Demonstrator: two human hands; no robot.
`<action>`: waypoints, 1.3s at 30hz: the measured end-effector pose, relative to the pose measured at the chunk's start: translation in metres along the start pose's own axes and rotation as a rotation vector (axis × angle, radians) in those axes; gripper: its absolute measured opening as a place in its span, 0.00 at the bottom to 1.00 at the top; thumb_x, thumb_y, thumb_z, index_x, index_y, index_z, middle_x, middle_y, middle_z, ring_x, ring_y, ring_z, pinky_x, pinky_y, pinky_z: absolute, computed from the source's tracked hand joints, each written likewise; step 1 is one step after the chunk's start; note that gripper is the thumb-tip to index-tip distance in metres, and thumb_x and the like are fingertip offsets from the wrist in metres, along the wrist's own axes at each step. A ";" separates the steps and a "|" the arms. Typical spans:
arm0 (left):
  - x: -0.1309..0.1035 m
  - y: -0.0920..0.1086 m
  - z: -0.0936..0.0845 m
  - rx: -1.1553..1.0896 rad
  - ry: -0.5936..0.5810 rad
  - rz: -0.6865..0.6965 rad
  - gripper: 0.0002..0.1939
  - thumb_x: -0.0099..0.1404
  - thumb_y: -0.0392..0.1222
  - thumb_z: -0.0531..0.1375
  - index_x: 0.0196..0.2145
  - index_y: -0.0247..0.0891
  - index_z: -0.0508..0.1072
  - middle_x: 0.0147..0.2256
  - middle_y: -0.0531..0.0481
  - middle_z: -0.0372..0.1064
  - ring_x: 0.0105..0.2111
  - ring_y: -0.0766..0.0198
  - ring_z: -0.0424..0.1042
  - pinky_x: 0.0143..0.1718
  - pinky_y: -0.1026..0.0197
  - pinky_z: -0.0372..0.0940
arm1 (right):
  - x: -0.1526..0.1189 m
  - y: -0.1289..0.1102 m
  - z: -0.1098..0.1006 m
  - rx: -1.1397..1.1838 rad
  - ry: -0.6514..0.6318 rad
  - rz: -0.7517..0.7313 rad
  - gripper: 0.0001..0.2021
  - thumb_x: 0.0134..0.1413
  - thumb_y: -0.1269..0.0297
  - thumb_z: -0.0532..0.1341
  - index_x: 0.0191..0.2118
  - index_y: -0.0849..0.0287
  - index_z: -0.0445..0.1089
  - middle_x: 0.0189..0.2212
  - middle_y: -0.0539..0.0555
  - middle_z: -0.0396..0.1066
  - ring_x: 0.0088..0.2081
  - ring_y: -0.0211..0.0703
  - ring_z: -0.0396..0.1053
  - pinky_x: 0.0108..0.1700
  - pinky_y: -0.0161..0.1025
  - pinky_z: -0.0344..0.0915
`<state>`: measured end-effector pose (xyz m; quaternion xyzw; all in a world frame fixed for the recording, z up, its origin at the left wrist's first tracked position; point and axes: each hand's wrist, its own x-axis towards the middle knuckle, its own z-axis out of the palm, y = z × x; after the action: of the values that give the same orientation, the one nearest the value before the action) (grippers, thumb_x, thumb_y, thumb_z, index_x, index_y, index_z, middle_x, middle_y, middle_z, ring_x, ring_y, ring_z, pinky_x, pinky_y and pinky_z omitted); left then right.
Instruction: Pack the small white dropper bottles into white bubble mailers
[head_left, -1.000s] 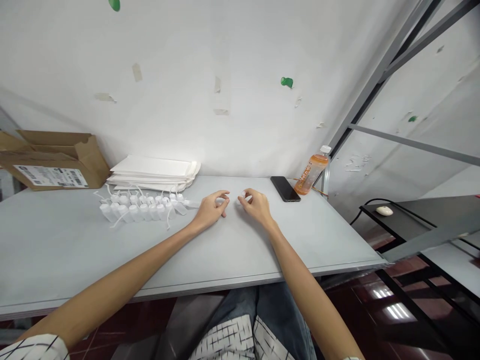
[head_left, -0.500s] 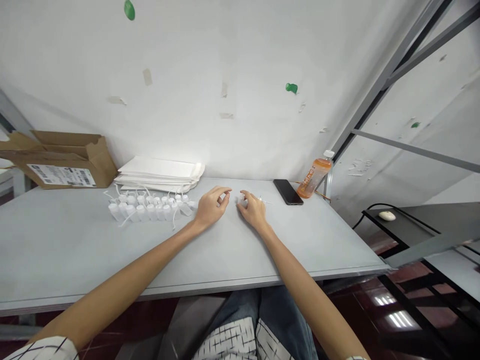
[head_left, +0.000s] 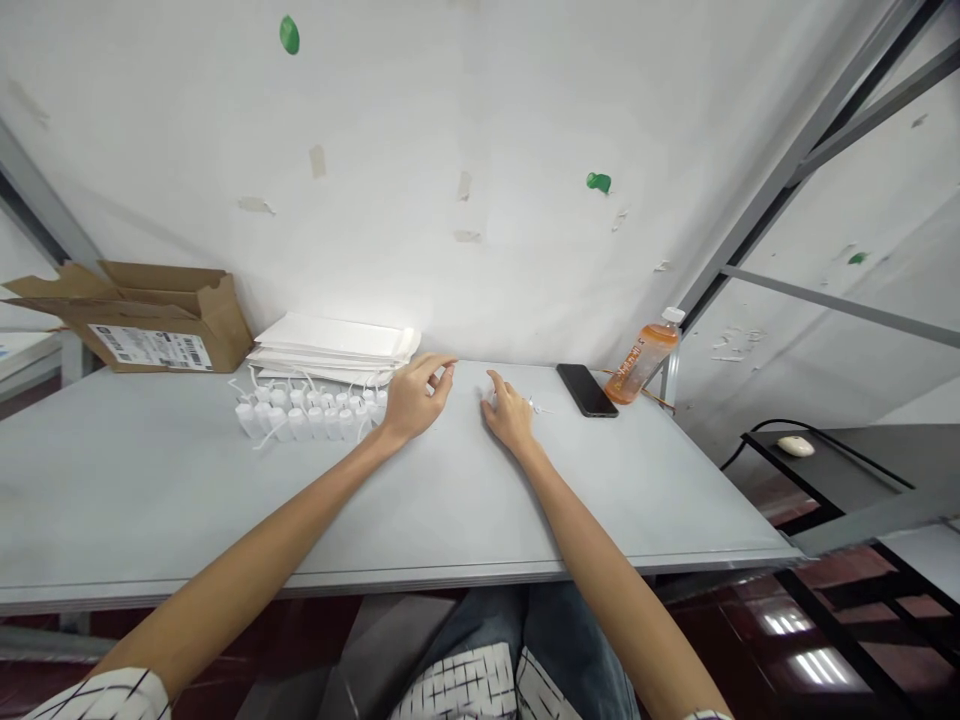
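Observation:
Rows of small white bottles (head_left: 298, 424) with thin white strings or tubes stand on the left half of the grey table. Just to their right is my left hand (head_left: 417, 398), its thumb and fingers curved apart with nothing visible between them. My right hand (head_left: 508, 410) rests near the middle of the table, fingers apart, beside a small clear and white item that it partly covers. A thin white piece (head_left: 541, 408) sticks out to the right of that hand.
Behind the bottles lies a stack of white envelopes (head_left: 334, 340), with an open cardboard box (head_left: 165, 325) to its left. A black phone (head_left: 587, 390) and an orange drink bottle (head_left: 643, 362) are at the back right. The table's front edge (head_left: 450, 578) runs below my forearms.
My left hand has moved left and slightly up, closer to the bottles. My right hand has opened a little around the small item. The whole view has shifted slightly.

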<state>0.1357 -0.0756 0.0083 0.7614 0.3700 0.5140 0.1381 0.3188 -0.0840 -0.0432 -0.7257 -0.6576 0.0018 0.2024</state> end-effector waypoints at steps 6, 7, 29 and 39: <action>0.018 -0.003 -0.031 0.032 0.200 0.044 0.13 0.69 0.42 0.55 0.42 0.35 0.78 0.42 0.47 0.75 0.24 0.73 0.68 0.24 0.69 0.61 | -0.002 0.002 0.000 0.052 0.052 -0.001 0.31 0.61 0.64 0.58 0.68 0.56 0.54 0.53 0.62 0.69 0.41 0.48 0.72 0.38 0.39 0.64; 0.022 -0.006 -0.036 0.055 0.238 0.043 0.13 0.69 0.42 0.55 0.41 0.35 0.78 0.41 0.47 0.75 0.23 0.74 0.68 0.24 0.70 0.61 | -0.004 0.002 0.000 0.046 0.081 -0.006 0.30 0.61 0.63 0.58 0.68 0.57 0.54 0.54 0.63 0.67 0.39 0.47 0.72 0.36 0.38 0.64; 0.035 -0.034 -0.059 0.201 0.373 0.062 0.12 0.68 0.39 0.54 0.37 0.35 0.78 0.38 0.47 0.76 0.22 0.71 0.69 0.26 0.66 0.62 | -0.017 -0.086 0.028 -0.049 0.038 -0.553 0.17 0.65 0.60 0.56 0.55 0.59 0.69 0.53 0.62 0.67 0.36 0.42 0.70 0.29 0.34 0.60; 0.021 -0.014 -0.038 0.202 0.361 0.232 0.12 0.71 0.39 0.53 0.41 0.36 0.77 0.37 0.47 0.75 0.23 0.72 0.67 0.22 0.68 0.60 | -0.021 -0.069 0.024 0.139 0.167 -0.414 0.14 0.63 0.62 0.57 0.49 0.59 0.73 0.46 0.59 0.74 0.35 0.42 0.72 0.30 0.35 0.59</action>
<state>0.1001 -0.0579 0.0309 0.7044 0.3485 0.6147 -0.0672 0.2434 -0.0931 -0.0501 -0.5572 -0.7717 -0.0547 0.3018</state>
